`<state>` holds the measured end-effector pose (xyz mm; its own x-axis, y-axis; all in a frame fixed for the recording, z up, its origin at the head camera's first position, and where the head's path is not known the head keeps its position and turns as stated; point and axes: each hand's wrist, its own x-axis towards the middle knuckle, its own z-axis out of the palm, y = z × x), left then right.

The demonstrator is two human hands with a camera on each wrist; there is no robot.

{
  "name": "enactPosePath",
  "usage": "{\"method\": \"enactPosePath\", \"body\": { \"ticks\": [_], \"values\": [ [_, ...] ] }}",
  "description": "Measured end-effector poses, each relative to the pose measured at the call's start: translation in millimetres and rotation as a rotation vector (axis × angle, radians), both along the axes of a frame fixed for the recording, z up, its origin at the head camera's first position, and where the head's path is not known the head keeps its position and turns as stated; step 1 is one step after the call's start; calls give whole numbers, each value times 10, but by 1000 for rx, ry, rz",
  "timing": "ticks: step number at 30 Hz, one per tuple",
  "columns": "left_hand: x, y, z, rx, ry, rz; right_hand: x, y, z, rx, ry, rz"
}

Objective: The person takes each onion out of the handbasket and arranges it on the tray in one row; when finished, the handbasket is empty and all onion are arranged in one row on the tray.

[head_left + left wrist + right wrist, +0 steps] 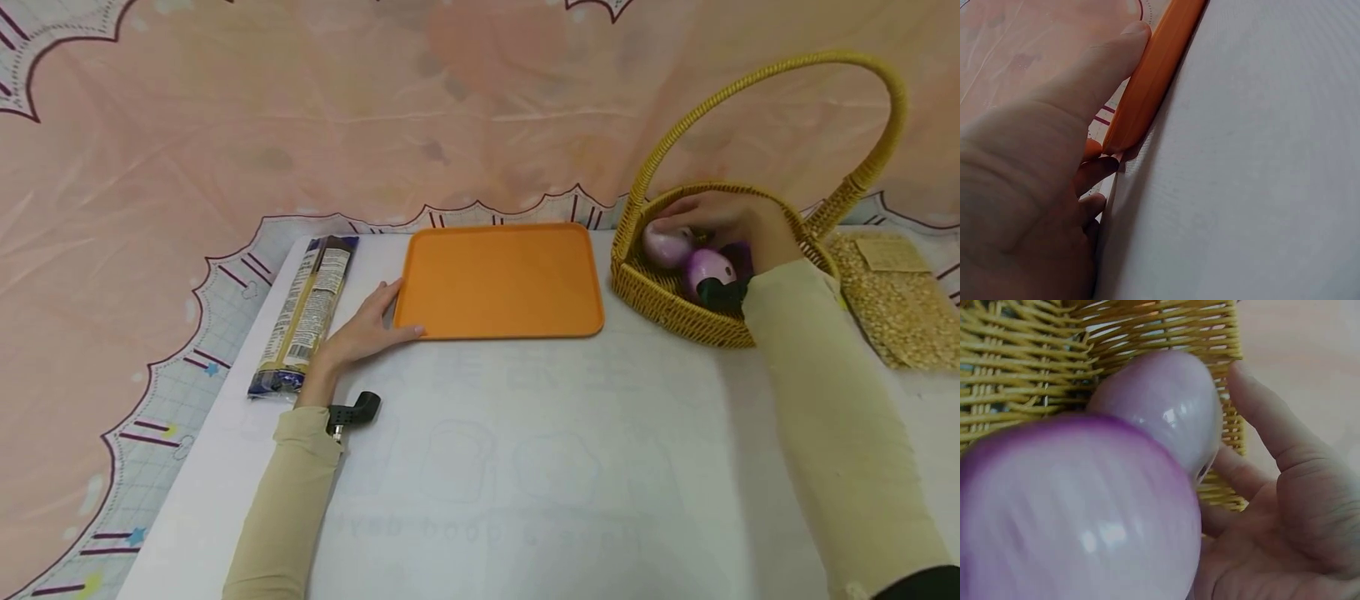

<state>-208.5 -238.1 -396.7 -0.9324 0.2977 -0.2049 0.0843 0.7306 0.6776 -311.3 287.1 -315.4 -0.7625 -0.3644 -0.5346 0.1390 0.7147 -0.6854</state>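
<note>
My left hand (365, 327) rests at the near left corner of an orange tray (498, 283), thumb on its front edge and fingers spread along its left side. In the left wrist view, the thumb (1125, 53) touches the tray's rim (1154, 78). My right hand (720, 218) reaches into a yellow wicker basket (667, 308), beside two shiny purple onions. The farther onion (1163, 406) lies near its fingers, with the thumb (1266, 412) held away from it. Closer to the wrist camera is the other onion (1085, 512). The right fingertips are partly hidden behind the onions.
A long printed packet (306, 317) lies left of the tray, beside the left wrist. The basket's tall handle (780, 67) arches above the right hand. A bag of yellow kernels (900, 308) lies right of the basket. White covering (525, 458) spreads over the table.
</note>
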Motion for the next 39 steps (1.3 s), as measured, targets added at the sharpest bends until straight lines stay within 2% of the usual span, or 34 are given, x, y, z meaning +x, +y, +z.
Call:
{"method": "enactPosePath", "body": {
  "ticks": [6, 9, 14, 19, 23, 26, 32, 39],
  "values": [
    [0, -3, 2, 4, 6, -5, -10, -56, 40, -13, -74, 17],
    [-1, -3, 2, 2, 10, -13, -36, -62, 35, -40, -117, -2],
    [-4, -6, 0, -1, 11, -14, -61, -57, 8, -37, -133, -14],
    [-7, -10, -4, -7, 9, -12, -100, -6, -70, -112, -158, -17],
    [-5, -8, -14, -7, 14, -11, -95, 46, -120, -189, -194, -78],
    [2, -6, -15, -6, 7, -2, -52, 54, -113, -205, -179, -153],
    [12, 3, -10, -9, 12, 3, 5, 57, -77, -253, -170, -249],
    [8, 2, -18, -10, 21, 7, 23, 55, -76, -433, -210, -294]
  ]
}}
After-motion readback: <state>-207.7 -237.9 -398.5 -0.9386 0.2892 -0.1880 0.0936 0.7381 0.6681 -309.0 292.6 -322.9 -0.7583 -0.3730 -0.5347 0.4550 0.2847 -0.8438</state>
